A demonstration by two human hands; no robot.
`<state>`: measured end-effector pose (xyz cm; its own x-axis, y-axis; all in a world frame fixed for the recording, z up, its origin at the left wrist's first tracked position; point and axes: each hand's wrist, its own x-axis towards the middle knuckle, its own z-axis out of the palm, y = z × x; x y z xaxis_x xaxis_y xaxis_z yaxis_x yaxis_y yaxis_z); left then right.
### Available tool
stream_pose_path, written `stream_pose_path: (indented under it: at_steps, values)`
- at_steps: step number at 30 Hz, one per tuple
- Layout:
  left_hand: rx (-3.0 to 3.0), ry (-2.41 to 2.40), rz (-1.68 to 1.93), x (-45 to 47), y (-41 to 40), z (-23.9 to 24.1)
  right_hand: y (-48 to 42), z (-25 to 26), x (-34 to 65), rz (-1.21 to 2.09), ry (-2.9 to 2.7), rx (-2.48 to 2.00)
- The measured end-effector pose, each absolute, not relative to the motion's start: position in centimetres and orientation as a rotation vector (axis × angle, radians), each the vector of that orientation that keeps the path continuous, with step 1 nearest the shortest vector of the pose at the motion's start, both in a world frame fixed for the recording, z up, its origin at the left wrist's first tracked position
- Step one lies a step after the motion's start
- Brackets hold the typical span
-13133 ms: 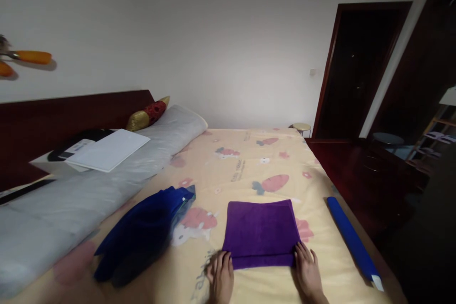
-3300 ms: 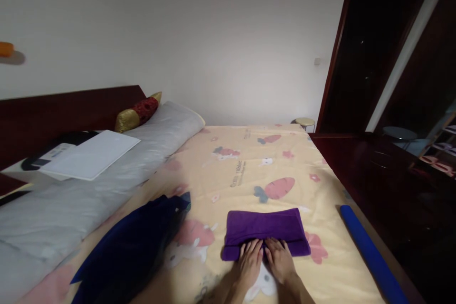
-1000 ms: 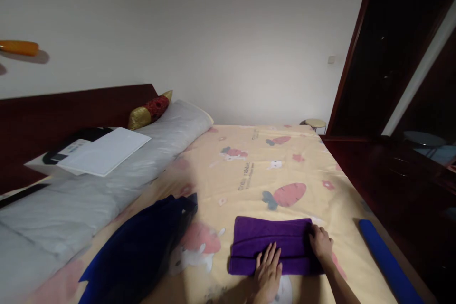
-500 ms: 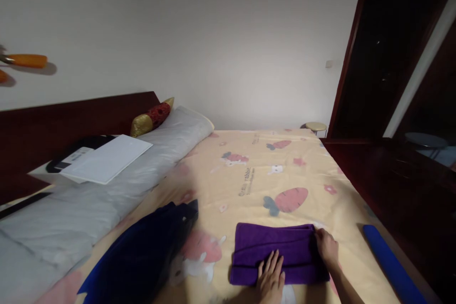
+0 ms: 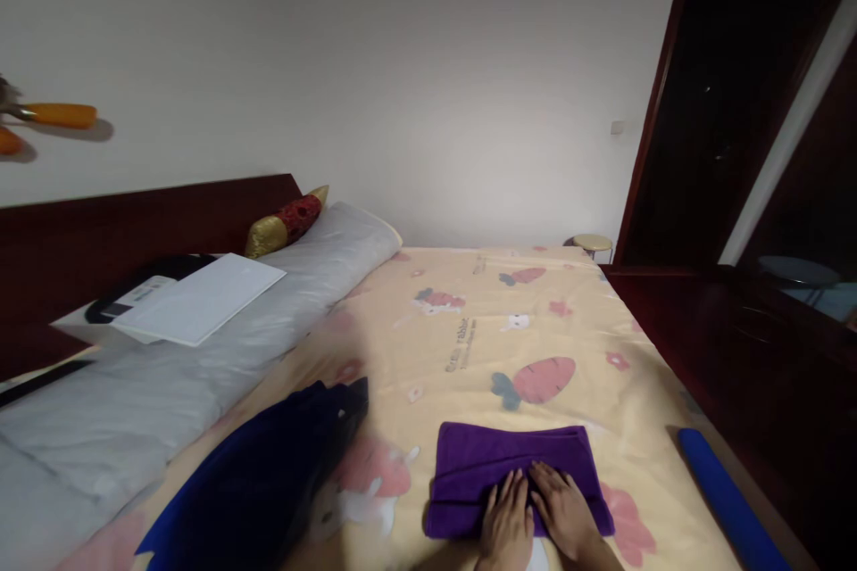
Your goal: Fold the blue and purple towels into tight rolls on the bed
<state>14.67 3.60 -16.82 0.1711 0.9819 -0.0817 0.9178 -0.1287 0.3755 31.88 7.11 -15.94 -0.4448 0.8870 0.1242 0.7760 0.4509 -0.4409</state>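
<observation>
Two-handed, apparently smoothing down a fold in the purple cloth (image 5: 509, 449) on the bed (image 5: 385, 339), directly beneath left grip (image 5: 507, 519) and right grip (image 5: 564, 507), both unclenched, side by side and clamped on nothing, and next likely calling for a pinch at the cloth's near edge before any further fold.

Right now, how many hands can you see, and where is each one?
2. The left hand rests on the near part of the purple cloth; the right hand rests on it too, just to the right. No others show.
</observation>
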Motion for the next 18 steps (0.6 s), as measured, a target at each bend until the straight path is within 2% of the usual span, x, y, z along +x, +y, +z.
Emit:
stream_pose_path:
  at_steps: [4, 8, 11, 14, 18]
  values:
    - [2.277, 2.013, 0.279, 7.2, 2.8, -16.6, 7.1, -18.1, 35.8, 0.303, -2.191, -1.735]
    - [2.398, 2.163, 0.363, 2.8, 1.5, -17.4, 6.1, -19.1, 37.8, 0.135, -2.118, -1.788]
    - [2.445, 2.129, 0.454, 5.0, 1.0, -18.0, 4.5, -19.4, 35.4, 0.059, -2.208, -1.588]
    - [2.568, 1.869, 0.523, 7.7, 0.6, -18.5, 3.2, -20.3, 33.3, 0.012, -2.4, -1.237]
    - [2.64, 1.773, 0.455, 5.9, -0.5, -19.9, 2.7, -22.3, 35.3, -0.026, -2.482, -1.089]
